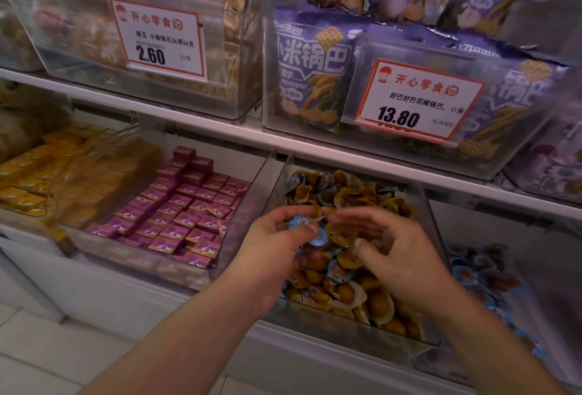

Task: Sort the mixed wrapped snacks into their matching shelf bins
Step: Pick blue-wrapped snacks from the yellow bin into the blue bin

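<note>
Blue-wrapped snacks [304,230] sit pinched in your left hand [274,249], over the mixed bin [346,328] of yellow & blue packs. Your right hand [387,246], blurred, fingers spread, holds nothing visible. Picking step underway; next, prob. carry them to the blue bin [482,271], 1 bin right.

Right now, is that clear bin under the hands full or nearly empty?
Fairly full: the clear bin holds a heap of small wrapped snacks across its floor.
</note>
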Action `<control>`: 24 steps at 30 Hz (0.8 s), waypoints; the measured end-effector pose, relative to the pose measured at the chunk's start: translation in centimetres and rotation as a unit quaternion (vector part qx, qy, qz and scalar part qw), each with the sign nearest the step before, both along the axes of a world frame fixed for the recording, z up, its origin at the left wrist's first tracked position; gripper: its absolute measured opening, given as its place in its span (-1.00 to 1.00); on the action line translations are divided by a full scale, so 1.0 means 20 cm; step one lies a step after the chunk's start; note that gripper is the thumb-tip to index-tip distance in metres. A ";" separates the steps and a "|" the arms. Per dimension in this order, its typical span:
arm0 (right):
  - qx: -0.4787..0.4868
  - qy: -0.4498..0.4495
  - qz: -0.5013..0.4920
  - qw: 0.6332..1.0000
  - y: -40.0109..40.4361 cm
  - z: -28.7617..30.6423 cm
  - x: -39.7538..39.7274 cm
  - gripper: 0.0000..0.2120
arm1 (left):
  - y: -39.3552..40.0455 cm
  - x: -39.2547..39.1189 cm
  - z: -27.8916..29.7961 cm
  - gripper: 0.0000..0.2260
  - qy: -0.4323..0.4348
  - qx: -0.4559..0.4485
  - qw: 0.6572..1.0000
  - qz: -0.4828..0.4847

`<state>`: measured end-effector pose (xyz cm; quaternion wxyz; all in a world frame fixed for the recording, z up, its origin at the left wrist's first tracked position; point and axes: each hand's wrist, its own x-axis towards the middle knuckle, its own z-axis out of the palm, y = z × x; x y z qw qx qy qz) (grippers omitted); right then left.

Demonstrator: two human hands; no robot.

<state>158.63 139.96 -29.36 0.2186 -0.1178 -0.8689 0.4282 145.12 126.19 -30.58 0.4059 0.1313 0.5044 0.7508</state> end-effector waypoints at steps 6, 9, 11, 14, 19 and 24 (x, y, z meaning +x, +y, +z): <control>0.315 -0.228 0.001 0.921 0.04 -0.14 0.05 -0.47 | 0.02 0.00 -0.01 -0.82 0.036 -0.037 0.998 0.035; 0.311 -0.181 -0.019 0.933 0.05 -0.13 0.05 -0.63 | 0.03 0.01 -0.01 -0.81 0.051 -0.051 0.996 0.052; 0.295 -0.154 -0.038 0.942 0.06 -0.11 0.05 -0.74 | 0.04 0.01 -0.02 -0.82 0.069 -0.065 0.994 0.061; 0.266 -0.116 -0.077 0.954 0.05 -0.09 0.06 -0.74 | 0.05 0.02 -0.03 -0.83 0.097 -0.080 0.990 0.071; 0.384 -0.169 -0.091 0.903 0.03 -0.08 -0.01 -0.69 | 0.06 0.01 -0.05 -0.83 0.120 -0.087 0.985 0.084; 0.400 -0.257 -0.054 0.878 0.04 -0.13 -0.09 -0.41 | 0.05 0.01 -0.06 -0.82 0.139 -0.093 0.983 0.076</control>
